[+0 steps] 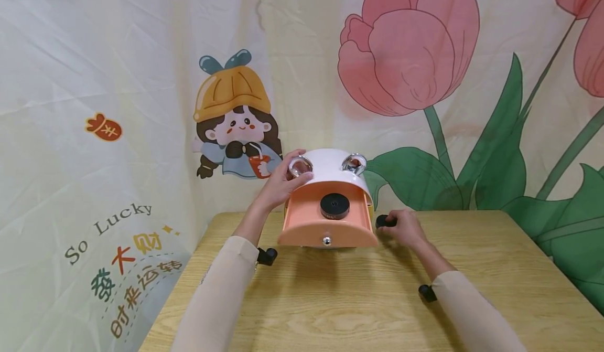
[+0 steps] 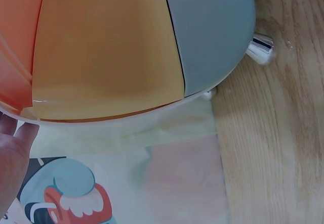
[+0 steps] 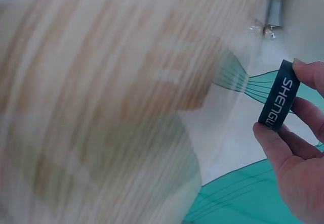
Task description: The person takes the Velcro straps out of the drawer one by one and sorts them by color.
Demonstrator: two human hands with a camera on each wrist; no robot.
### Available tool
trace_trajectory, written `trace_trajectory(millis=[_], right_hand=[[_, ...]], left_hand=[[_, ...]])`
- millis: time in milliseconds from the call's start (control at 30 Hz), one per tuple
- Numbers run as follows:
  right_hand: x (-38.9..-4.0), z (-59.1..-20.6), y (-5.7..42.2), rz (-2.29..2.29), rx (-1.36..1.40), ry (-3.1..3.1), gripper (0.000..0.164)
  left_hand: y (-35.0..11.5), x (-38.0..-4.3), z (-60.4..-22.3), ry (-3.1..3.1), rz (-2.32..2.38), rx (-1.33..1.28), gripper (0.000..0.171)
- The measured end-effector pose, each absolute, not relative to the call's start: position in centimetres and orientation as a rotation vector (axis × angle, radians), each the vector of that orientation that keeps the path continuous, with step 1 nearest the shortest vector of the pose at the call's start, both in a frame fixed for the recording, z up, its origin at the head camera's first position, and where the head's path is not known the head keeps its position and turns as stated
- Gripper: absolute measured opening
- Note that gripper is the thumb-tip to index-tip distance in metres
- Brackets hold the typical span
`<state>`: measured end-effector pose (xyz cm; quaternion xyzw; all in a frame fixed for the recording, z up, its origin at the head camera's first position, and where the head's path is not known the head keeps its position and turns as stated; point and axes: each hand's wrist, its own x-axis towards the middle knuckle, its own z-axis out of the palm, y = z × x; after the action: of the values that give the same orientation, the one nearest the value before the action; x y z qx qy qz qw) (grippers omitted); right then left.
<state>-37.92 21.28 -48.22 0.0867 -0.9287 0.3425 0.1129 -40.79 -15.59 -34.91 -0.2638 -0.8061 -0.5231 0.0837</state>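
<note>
A small desktop drawer box (image 1: 326, 163) with a white rounded top and two chrome rings stands on the table, its orange drawer (image 1: 297, 210) pulled out. Inside the drawer lies a black roll (image 1: 334, 206) with a small centre hole. My left hand (image 1: 278, 184) grips the box's upper left side by a ring, thumb over the white top. In the left wrist view, its fingers (image 2: 20, 135) are at the white rim. To the right of the box, my right hand (image 1: 407, 228) pinches a second black roll (image 3: 280, 95) by its edges, white lettering facing the camera.
The wooden table (image 1: 340, 305) reaches to a hanging cloth (image 1: 311, 79) printed with tulips and a cartoon figure, close behind the box. The drawer's front panel (image 1: 325, 234) with a chrome knob juts toward me. A black wrist mount (image 1: 427, 293) shows by the right sleeve.
</note>
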Motion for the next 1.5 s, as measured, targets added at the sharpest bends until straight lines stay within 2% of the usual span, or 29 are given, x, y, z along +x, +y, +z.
trace_trajectory(millis=[400,1167,1500], right_hand=[[-38.3,-49.3,21.5,0.954,0.240,-2.759,0.027],[-39.0,-49.4,21.2,0.815,0.225,-2.924,0.031],[-38.4,-48.6,21.8,0.933,0.275,-2.813,0.039]], left_hand=[[-15.1,-38.6,-33.1,-2.405,-1.602,-0.813,0.068],[-14.7,-38.7,-32.8,-2.375,-1.590,-0.830,0.067],[-15.1,-39.7,-34.0,-2.388,-1.601,-0.799,0.068]])
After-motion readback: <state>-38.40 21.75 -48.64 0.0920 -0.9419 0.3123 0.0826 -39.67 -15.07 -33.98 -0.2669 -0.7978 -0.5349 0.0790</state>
